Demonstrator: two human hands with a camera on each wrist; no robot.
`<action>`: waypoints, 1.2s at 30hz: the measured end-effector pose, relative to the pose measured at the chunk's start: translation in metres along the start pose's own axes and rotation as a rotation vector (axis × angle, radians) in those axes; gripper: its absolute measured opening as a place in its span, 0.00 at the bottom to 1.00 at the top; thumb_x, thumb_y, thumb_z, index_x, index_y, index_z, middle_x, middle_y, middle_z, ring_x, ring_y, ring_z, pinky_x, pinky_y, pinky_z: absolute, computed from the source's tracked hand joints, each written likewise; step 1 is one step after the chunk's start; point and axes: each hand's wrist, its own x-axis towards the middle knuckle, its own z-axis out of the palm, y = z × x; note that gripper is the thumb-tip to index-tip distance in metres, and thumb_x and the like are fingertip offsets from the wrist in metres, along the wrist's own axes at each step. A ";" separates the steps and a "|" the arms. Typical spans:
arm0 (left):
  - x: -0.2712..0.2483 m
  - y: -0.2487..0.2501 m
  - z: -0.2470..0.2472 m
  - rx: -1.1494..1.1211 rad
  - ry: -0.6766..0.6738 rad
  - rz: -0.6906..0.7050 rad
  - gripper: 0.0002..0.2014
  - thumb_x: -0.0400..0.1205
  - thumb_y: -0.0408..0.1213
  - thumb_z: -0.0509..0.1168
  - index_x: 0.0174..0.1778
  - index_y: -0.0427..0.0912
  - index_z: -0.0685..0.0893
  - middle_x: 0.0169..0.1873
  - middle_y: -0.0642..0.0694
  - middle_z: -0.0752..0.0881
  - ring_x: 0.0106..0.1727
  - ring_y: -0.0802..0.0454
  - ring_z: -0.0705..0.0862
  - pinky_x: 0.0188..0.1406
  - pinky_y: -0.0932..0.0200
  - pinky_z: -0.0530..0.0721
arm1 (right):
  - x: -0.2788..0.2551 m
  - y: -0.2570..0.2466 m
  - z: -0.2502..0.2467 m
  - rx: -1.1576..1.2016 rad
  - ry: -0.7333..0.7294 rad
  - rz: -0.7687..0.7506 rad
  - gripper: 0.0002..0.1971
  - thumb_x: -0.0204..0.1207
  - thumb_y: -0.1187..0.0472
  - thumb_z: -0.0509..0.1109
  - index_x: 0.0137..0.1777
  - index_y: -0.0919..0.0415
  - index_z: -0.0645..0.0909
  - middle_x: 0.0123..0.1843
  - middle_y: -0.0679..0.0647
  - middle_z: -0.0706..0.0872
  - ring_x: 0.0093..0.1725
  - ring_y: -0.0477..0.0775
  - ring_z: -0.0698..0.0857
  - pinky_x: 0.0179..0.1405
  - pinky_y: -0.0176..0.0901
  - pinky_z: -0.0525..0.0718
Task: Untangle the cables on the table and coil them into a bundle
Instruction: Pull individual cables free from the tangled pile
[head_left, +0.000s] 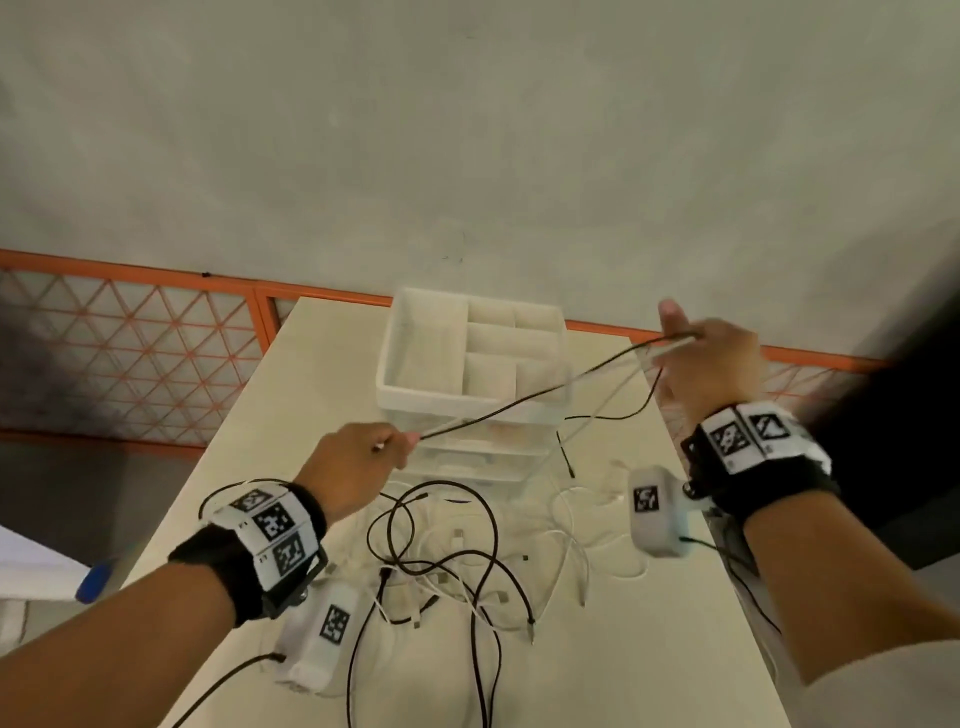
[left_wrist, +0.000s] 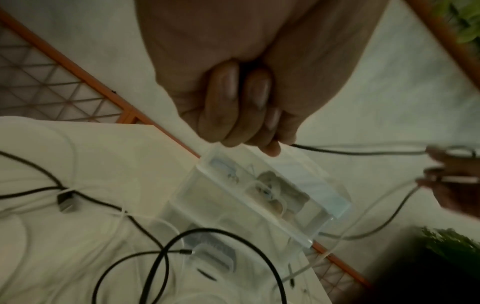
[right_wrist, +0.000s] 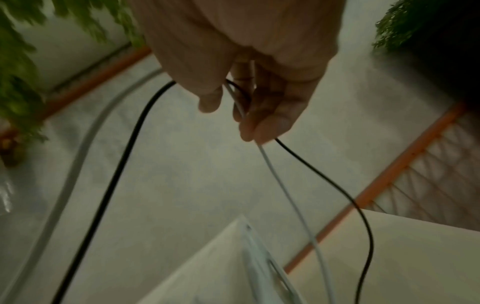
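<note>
A black cable (head_left: 524, 397) and a white cable (head_left: 605, 402) stretch taut in the air between my hands, above the table. My left hand (head_left: 363, 462) grips their near ends in a fist (left_wrist: 246, 115). My right hand (head_left: 711, 364), raised at the far right, holds both cables (right_wrist: 259, 148) looped through its curled fingers; the black one (right_wrist: 337, 185) hangs down from it toward the table. A tangle of black cables (head_left: 441, 551) and white cables (head_left: 566, 540) lies on the table (head_left: 623, 675) below my wrists.
A white drawer organiser (head_left: 467, 364) with open top compartments stands at the table's far edge, right under the stretched cables. An orange lattice railing (head_left: 130, 332) runs behind the table. A blue object (head_left: 96, 577) lies off the table's left edge. Green plants (right_wrist: 23, 51) show in the wrist views.
</note>
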 end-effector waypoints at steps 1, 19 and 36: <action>-0.001 -0.002 0.004 0.030 -0.041 -0.005 0.23 0.86 0.57 0.56 0.32 0.46 0.82 0.33 0.47 0.85 0.40 0.39 0.85 0.35 0.58 0.74 | 0.008 -0.008 -0.004 0.114 0.038 -0.028 0.24 0.79 0.34 0.65 0.42 0.55 0.86 0.29 0.52 0.89 0.33 0.50 0.89 0.35 0.39 0.84; 0.011 -0.001 0.026 -0.358 0.045 -0.208 0.14 0.85 0.37 0.62 0.36 0.38 0.86 0.28 0.42 0.87 0.26 0.49 0.85 0.24 0.60 0.82 | 0.054 -0.020 -0.007 0.220 0.029 -0.266 0.23 0.75 0.28 0.64 0.53 0.46 0.80 0.52 0.53 0.90 0.52 0.61 0.89 0.58 0.58 0.87; -0.005 -0.005 0.020 -0.563 -0.088 -0.224 0.09 0.87 0.33 0.61 0.45 0.35 0.84 0.26 0.44 0.79 0.23 0.51 0.75 0.19 0.61 0.74 | -0.013 0.095 0.072 0.049 -0.365 -0.032 0.59 0.73 0.68 0.77 0.85 0.35 0.34 0.84 0.49 0.68 0.67 0.62 0.86 0.69 0.57 0.82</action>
